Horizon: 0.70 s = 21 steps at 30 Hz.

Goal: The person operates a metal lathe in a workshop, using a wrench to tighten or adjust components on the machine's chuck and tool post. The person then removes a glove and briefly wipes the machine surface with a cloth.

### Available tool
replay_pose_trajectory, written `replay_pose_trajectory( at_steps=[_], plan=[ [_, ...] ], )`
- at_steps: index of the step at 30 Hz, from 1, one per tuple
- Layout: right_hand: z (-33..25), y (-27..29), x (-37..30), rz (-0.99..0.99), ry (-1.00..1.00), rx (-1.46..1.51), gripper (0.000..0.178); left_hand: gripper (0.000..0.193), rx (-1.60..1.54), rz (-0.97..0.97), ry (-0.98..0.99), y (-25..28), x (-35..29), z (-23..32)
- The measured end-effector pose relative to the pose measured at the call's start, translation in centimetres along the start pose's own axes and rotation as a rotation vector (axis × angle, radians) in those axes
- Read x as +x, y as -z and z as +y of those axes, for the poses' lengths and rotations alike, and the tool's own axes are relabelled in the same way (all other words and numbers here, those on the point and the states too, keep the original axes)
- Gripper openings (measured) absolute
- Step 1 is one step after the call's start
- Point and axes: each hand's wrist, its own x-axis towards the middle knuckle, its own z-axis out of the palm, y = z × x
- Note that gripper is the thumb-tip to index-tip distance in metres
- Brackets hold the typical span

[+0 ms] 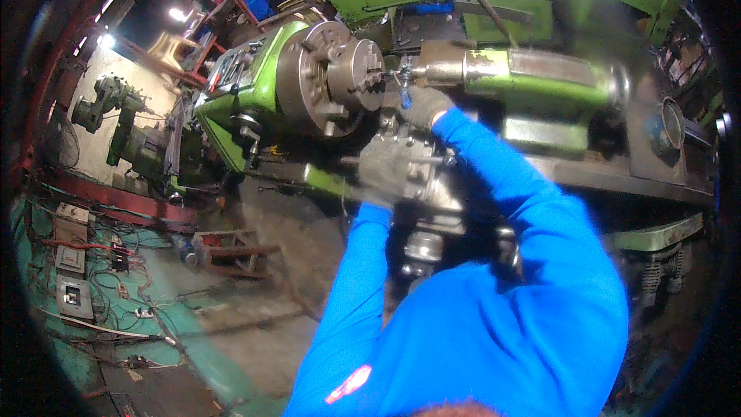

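Blue sleeves point(494, 316) hide much; gloved right hand point(424, 106) (blurred) grips the chuck key point(404, 85).

Right hand point(426, 106), in a grey glove, raised to a small blue-handled key point(404, 97) at the drill chuck point(404, 77) on the green tailstock point(525, 76). Left hand point(386, 168), gloved too, grips the grey tool post block point(432, 177) below. Steel lathe chuck point(340, 77) faces the drill chuck, just apart.

Small red-and-white oval label point(349, 384) on the blue sleeve point(340, 301)
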Motion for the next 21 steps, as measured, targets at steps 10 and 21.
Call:
replay_pose_trajectory(
  at_steps=[10,21],
  plan=[
    [0.1,-0.5,0.8,-0.022,0.020,-0.006,0.051,0.020,-0.045,0.081,0.041,-1.5,-1.0,-0.8],
    [0.4,-0.2,0.4,0.009,0.014,0.004,0.050,0.019,-0.038,0.053,0.042,0.2,0.3,0.4]
  ],
)
